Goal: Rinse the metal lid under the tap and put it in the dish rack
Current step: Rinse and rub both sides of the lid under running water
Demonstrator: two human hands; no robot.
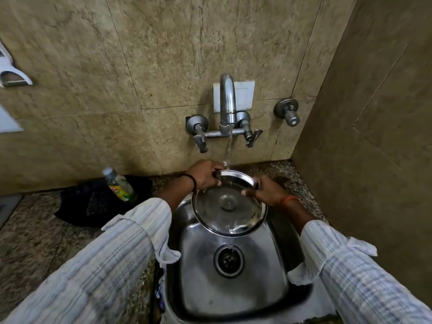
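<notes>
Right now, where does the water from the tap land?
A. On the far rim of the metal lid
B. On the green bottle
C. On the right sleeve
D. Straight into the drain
A: the stream from the tap meets the metal lid at its far rim, beside the left hand, then runs off toward the sink.

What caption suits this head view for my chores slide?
Both hands, left hand and right hand, tilt a round metal lid under the running wall tap above the steel sink.
</notes>
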